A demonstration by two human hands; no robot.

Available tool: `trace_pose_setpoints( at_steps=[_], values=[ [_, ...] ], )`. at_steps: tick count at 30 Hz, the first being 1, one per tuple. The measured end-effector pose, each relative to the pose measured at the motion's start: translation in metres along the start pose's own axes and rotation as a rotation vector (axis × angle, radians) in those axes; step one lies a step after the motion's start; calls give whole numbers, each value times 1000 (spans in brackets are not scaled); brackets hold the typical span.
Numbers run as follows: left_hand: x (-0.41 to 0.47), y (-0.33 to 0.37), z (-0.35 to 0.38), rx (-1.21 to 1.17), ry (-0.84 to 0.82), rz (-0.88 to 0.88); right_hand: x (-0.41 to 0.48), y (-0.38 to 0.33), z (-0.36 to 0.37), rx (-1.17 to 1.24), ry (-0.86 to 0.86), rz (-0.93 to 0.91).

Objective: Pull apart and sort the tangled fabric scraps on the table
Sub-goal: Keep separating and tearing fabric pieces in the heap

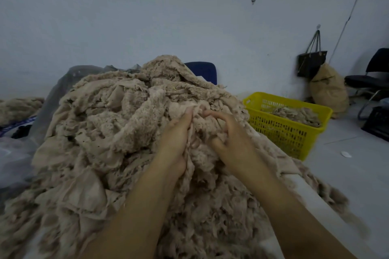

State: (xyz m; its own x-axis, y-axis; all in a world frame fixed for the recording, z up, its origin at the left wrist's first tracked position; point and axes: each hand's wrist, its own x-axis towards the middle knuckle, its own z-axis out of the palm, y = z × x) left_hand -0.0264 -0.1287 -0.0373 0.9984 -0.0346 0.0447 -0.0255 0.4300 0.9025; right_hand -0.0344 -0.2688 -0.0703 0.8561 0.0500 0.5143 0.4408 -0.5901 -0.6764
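Both hands are dug into one fleecy beige scrap (200,124) near the top of the heap: the left hand (175,139) grips its edge, the right hand (229,139) curls round a bunched fold. Around them the tangled pile of scraps (109,132) covers the table, while the yellow basket (294,132) to the right holds only a small layer, so most sorting looks undone.

No legible text or labels anywhere.

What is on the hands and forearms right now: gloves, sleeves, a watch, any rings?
Nothing worn shows. The left hand and right hand are bare, with no gloves. The left forearm and right forearm are uncovered down to the bottom edge of the picture, so no sleeve is in view. No watch, band or ring shows.
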Motion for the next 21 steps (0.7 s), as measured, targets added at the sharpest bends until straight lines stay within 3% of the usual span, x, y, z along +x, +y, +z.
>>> trace_pose_setpoints(
  at_steps=[3, 6, 9, 12, 15, 21],
  values=[
    [-2, 3, -6, -103, -75, 2, -3, 16, -1, -92, -42, 207],
    [1, 11, -17, -91, -133, 31, -3, 27, -9, -63, 101, 242],
    [1, 19, -29, -92, -87, 54, 0, 29, -21, -30, 189, 251],
    [4, 27, -35, -211, 1, 44, 4, 30, -23, -29, 150, 251],
    [13, 39, -44, -372, 66, 40, 0, 32, -26, 141, 93, 346],
    [21, 31, -24, -657, -10, -16, -6, 7, -19, 553, -56, 402]
  ],
)
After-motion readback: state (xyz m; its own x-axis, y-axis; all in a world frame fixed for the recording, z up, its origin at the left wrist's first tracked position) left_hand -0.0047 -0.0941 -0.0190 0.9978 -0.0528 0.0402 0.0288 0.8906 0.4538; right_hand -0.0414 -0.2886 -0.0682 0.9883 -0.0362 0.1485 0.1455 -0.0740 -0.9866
